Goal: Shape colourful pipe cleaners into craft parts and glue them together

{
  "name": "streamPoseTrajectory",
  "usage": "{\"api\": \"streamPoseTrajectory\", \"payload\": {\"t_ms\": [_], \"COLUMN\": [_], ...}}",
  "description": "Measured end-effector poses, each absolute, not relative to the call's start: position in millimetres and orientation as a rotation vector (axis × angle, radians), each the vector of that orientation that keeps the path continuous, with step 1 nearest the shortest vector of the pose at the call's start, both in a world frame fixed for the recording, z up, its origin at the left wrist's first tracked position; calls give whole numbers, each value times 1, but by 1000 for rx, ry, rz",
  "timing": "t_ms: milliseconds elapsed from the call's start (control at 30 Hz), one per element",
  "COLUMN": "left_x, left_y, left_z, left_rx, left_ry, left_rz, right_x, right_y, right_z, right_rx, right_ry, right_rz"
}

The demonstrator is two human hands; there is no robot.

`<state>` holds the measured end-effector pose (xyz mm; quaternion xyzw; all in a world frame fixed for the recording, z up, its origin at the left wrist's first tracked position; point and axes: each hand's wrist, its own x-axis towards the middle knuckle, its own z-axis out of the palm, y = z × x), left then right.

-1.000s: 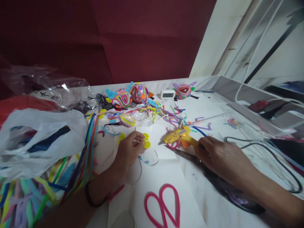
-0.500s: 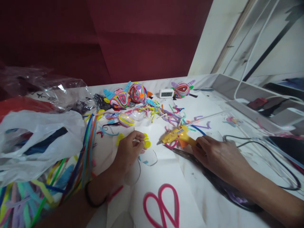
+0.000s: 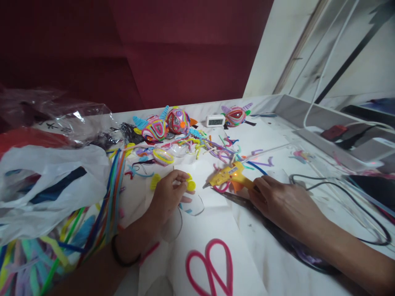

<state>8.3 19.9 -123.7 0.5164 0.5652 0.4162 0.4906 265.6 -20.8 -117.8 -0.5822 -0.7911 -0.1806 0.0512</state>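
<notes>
Between thumb and fingers, my left hand pinches a small yellow coiled pipe-cleaner piece above white paper. My right hand is closed around the rear of a yellow hot glue gun, its nozzle pointing left toward the yellow piece with a gap between. Scissors lie under the gun, partly hidden by it and my right hand. Clear plastic shapes rest on the paper below my left hand. Nearer to me lies a pink pipe-cleaner form of two loops.
Colourful pipe-cleaner-covered figures and a small digital clock stand at the back. Cut pipe-cleaner bits are scattered before them. Plastic bags and bundled pipe cleaners fill the left. A black cable curves at right.
Both hands keep almost the same places and grips. The view has shifted very slightly, and the glue gun's nozzle still points at the yellow piece.
</notes>
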Motion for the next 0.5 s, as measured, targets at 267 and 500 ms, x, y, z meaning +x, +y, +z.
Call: {"api": "streamPoseTrajectory", "payload": {"t_ms": [267,500], "left_x": [13,14], "left_y": [17,15], "left_z": [-111,-105], "left_rx": [1130,991], "left_ry": [1367,1249], "left_rz": [993,1052], "right_x": [266,265], "right_y": [-21,-22], "right_z": [-117,-116], "right_rx": [-1728,-1741], "right_ry": [-2432,-2439], "right_rz": [-570,-537]}}
